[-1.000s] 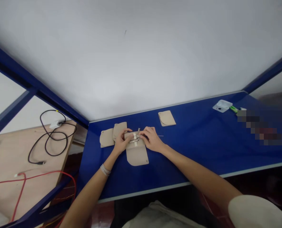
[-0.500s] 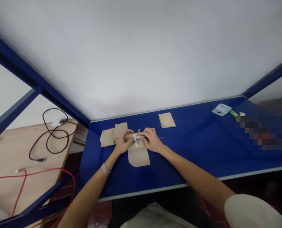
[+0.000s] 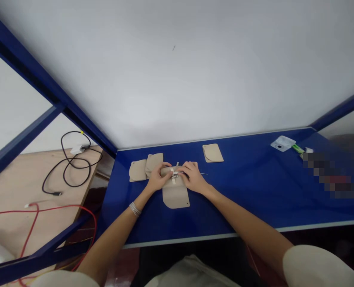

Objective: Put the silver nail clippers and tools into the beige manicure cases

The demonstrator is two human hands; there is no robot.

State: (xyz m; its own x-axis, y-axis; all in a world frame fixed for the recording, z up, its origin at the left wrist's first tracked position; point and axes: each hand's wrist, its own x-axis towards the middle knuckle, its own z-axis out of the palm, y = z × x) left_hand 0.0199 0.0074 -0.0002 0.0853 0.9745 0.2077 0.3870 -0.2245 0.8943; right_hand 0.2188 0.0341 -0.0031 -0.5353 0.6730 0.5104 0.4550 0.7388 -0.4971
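An unfolded beige leather-like case (image 3: 176,197) lies on the blue table, with a rounded lower corner and a small dark hole at its lower right. Across its upper part sit a shiny metal fitting (image 3: 175,175) and a pale strip (image 3: 173,181). My left hand (image 3: 157,178) grips the case's upper left side, thumb against the fitting. From the right, my right hand (image 3: 194,178) has its fingers pinched at the fitting. A thin metal rod (image 3: 204,173) pokes out to the right from under that hand; its other end is hidden by the fingers.
Folded beige cases (image 3: 137,170) overlap left of my left hand, and another folded case (image 3: 213,152) lies toward the wall. Farther right are a clear plastic pack (image 3: 282,143) and a green item (image 3: 298,149). A wooden side table (image 3: 21,179) holds black and red cables.
The camera view has shifted slightly. My hands stay on the same case, with my left thumb and right fingers moved slightly closer around the metal fitting.
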